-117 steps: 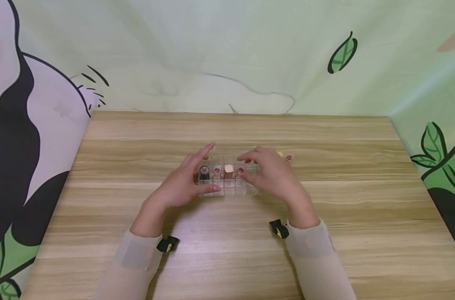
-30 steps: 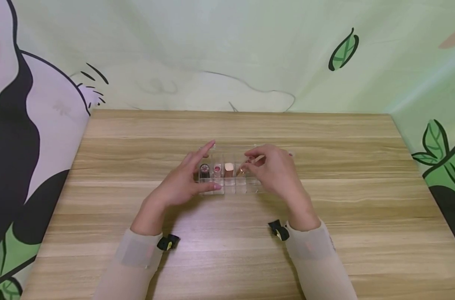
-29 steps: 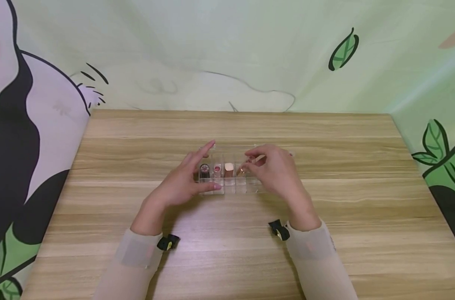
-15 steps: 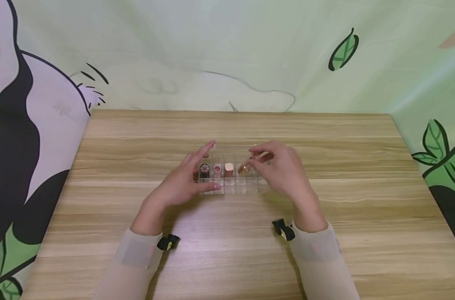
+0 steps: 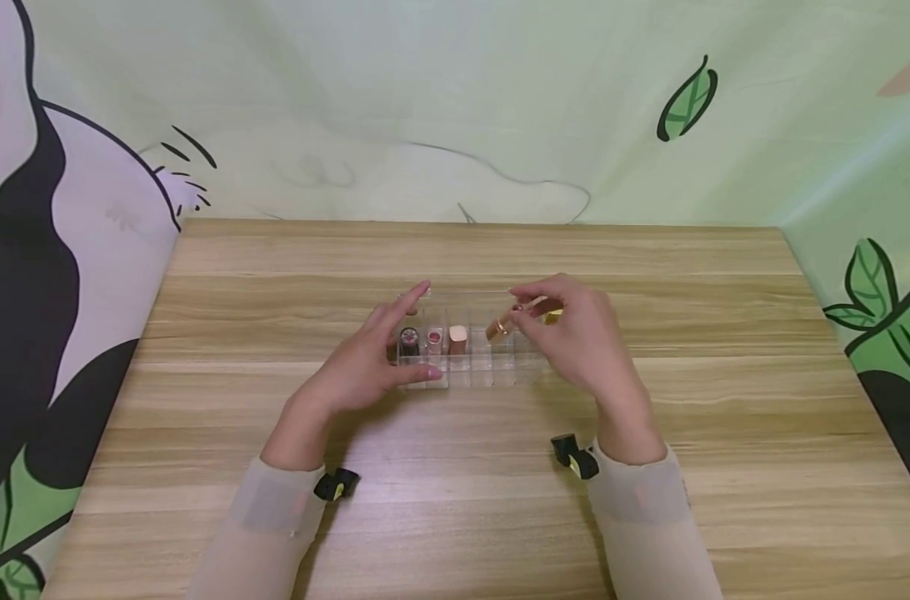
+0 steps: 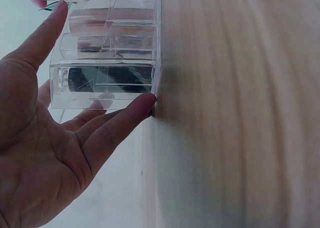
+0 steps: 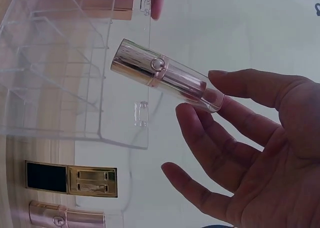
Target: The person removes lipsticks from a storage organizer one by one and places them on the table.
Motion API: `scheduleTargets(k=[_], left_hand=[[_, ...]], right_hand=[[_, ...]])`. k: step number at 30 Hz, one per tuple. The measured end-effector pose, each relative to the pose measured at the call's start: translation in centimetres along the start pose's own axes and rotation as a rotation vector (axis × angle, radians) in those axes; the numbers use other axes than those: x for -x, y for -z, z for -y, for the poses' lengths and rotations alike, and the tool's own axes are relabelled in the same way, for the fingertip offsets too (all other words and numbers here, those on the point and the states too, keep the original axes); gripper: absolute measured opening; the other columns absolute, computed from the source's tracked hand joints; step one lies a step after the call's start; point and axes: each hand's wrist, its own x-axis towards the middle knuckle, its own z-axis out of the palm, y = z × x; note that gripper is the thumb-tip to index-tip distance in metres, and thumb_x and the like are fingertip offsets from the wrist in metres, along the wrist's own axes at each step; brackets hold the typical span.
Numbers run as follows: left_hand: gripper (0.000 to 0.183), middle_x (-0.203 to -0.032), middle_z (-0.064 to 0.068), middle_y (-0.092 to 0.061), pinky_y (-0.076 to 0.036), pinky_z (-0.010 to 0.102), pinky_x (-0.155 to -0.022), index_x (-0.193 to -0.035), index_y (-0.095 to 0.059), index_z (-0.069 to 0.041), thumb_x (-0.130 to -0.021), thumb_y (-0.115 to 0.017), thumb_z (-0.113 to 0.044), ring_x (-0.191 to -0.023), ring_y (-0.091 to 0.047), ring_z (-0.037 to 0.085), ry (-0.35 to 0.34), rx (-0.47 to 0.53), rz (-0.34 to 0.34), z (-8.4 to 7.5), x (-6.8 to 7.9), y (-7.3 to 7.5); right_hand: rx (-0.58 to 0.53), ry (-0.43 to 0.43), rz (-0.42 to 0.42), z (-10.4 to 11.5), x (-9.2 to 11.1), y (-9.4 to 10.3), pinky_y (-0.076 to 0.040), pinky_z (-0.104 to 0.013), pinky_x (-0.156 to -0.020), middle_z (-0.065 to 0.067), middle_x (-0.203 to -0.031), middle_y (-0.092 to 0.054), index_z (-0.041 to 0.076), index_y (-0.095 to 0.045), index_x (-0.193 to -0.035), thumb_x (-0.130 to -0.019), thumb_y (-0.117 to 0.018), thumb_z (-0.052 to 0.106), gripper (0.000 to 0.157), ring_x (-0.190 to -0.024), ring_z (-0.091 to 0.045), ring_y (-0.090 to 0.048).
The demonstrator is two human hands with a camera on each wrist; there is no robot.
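In the head view a clear compartment organizer [image 5: 503, 367] stands on the table, with a black lipstick [image 5: 409, 340], a clear-and-red lipstick [image 5: 435, 339] and a brown lipstick with a pale top [image 5: 457, 339] in its left compartments. My left hand [image 5: 353, 358] spans the organizer's left end, thumb along the front, other fingers behind and beside; the left wrist view shows a fingertip [image 6: 145, 100] touching near its base. Above the right compartments, my right hand [image 5: 582, 337] pinches a rose-gold lipstick [image 7: 140, 63] by its clear end, tilted and apart from the organizer.
Right of the organizer, in the right wrist view, a black-and-gold lipstick [image 7: 72, 179] and another rose-gold lipstick [image 7: 65, 215] appear. The wooden table [image 5: 455, 492] meets a green printed backdrop [image 5: 350, 108] at its back edge.
My right hand has taken hold of the rose-gold lipstick, lifted it from its compartment and moved it rightward. The yellow-gold lipstick shows again under the hand. My left hand has stayed in place.
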Motion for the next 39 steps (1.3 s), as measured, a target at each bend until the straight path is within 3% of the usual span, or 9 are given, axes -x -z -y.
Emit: scheduleTargets(k=[5,15,22,25,30,39], left_hand=[[0.108,-0.172,0.004,-0.022,-0.04,0.074,-0.109,-0.155,-0.004,-0.067,-0.081,-0.083,-0.056,-0.141,-0.048,0.048,0.005,0.002,0.003,0.0,0.0,0.0],[0.109,-0.172,0.005,-0.022,-0.04,0.074,-0.108,-0.154,-0.003,-0.068,-0.081,-0.083,-0.057,-0.14,-0.049,0.048,0.008,0.001,0.003,0.0,0.0,0.0],[0.109,-0.171,0.003,-0.024,-0.041,0.073,-0.109,-0.154,-0.002,-0.068,-0.081,-0.082,-0.057,-0.14,-0.05,0.046,0.004,-0.001,0.002,0.0,0.0,0.0],[0.109,-0.171,0.003,-0.024,-0.041,0.073,-0.109,-0.154,-0.003,-0.068,-0.081,-0.082,-0.057,-0.141,-0.049,0.046,0.005,-0.002,0.001,-0.1,0.0,0.0],[0.109,-0.171,0.002,-0.024,-0.041,0.072,-0.109,-0.154,-0.003,-0.069,-0.081,-0.083,-0.056,-0.141,-0.049,0.046,0.006,0.001,-0.004,-0.1,0.0,0.0],[0.109,-0.171,0.002,-0.024,-0.04,0.073,-0.11,-0.154,-0.003,-0.068,-0.081,-0.083,-0.055,-0.141,-0.049,0.046,0.002,0.001,-0.007,0.0,0.0,0.0]], right_hand=[[-0.027,0.026,-0.019,-0.1,0.1,0.2,-0.061,-0.047,-0.09,-0.01,-0.113,-0.075,0.007,-0.077,-0.117,-0.093,-0.077,0.007,0.024,-0.095,-0.025,-0.073],[-0.07,0.013,-0.031,-0.3,-0.1,0.5,-0.062,-0.044,-0.087,-0.013,-0.112,-0.074,0.003,-0.074,-0.122,-0.092,-0.075,0.002,0.031,-0.097,-0.027,-0.073],[-0.077,-0.001,-0.051,-0.5,-0.1,0.8,-0.055,-0.017,-0.07,-0.012,-0.115,-0.075,0.005,-0.076,-0.118,-0.092,-0.077,0.005,0.026,-0.099,-0.026,-0.074],[-0.082,0.002,-0.061,-0.5,0.0,1.0,-0.053,-0.012,-0.068,-0.012,-0.115,-0.074,0.005,-0.076,-0.117,-0.092,-0.077,0.006,0.024,-0.099,-0.026,-0.074],[-0.067,-0.008,-0.075,-0.5,0.1,1.2,-0.052,-0.014,-0.07,-0.011,-0.116,-0.073,0.006,-0.077,-0.116,-0.093,-0.076,0.007,0.023,-0.1,-0.025,-0.074],[-0.051,-0.011,-0.11,-0.6,0.1,1.5,-0.052,-0.029,-0.075,-0.01,-0.116,-0.067,0.006,-0.077,-0.115,-0.092,-0.078,0.009,0.023,-0.1,-0.025,-0.074]])
